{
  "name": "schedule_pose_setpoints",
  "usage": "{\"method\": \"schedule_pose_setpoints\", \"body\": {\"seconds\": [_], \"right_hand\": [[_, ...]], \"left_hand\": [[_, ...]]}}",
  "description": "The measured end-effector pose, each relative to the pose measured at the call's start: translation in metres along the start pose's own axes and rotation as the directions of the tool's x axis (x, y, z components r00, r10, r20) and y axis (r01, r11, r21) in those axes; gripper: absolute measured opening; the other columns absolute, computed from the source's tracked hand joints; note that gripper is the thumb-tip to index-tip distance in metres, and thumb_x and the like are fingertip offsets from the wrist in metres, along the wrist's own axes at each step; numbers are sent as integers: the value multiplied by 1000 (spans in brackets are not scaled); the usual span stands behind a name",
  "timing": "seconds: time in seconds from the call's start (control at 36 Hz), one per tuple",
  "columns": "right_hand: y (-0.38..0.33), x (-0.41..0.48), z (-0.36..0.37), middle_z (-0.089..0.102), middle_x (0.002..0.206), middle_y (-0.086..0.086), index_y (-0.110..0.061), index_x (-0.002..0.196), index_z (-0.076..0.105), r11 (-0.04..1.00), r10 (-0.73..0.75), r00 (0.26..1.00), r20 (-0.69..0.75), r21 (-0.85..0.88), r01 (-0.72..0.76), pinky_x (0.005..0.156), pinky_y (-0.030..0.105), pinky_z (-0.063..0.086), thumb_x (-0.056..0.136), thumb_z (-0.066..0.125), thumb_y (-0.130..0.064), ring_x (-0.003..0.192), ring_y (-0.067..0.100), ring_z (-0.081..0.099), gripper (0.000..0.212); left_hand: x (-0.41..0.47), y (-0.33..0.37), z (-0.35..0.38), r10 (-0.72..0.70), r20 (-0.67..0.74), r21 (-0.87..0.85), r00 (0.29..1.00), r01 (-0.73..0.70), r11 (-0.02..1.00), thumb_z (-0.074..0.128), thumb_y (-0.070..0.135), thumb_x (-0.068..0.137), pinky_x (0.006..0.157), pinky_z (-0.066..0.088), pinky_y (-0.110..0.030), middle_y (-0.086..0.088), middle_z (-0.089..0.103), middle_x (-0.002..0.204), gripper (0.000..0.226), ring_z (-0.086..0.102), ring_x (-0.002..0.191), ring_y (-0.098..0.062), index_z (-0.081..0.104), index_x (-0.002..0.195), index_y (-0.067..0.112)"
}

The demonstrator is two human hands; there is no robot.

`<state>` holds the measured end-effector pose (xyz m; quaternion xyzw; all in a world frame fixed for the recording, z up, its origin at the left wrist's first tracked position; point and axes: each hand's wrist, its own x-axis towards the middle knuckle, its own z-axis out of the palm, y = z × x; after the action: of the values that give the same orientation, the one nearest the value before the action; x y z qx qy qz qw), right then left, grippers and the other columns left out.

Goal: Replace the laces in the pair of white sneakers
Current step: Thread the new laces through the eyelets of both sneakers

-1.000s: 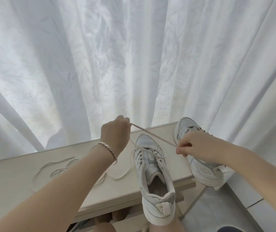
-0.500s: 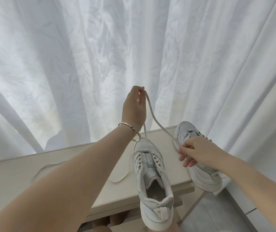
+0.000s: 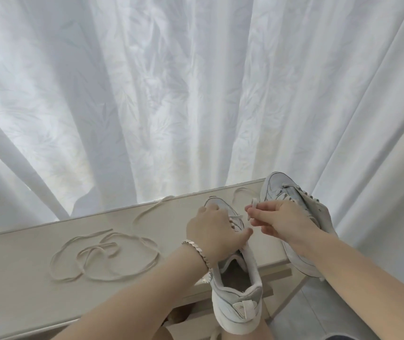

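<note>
A spare lace (image 3: pixel 105 256) lies coiled on the table (image 3: pixel 12 290) as the left hand (image 3: pixel 213 234) curls over the front of the near sneaker (image 3: pixel 237 290), steadying it. The right hand (image 3: pixel 282 222) pinches a lace tip (image 3: pixel 253 204) just in front of the far sneaker (image 3: pixel 284 190). Lacing looks midway; next, the tip needs careful threading back into the shoe. Half a second earlier, the left hand was drawing the lace high.

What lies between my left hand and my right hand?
In the head view, a short stretch of lace runs from the near sneaker, under the left hand, to the pinch of the right hand.
</note>
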<state>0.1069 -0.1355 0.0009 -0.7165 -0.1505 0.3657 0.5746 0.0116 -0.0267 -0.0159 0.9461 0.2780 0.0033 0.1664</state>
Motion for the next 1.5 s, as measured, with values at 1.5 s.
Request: {"method": "schedule_pose_setpoints", "body": {"seconds": [1.5], "right_hand": [[12,10,7,63,53,8,2,74,60,987,129,991,23,-102,-126,46,17,52,78,70,4,44,10,60,11]], "left_hand": [[-51,-11,23,32,62,-320,998,-11,947,48,45,77,114,20,-30,27,11,152,46,9,144,-9,51,123,44]]}}
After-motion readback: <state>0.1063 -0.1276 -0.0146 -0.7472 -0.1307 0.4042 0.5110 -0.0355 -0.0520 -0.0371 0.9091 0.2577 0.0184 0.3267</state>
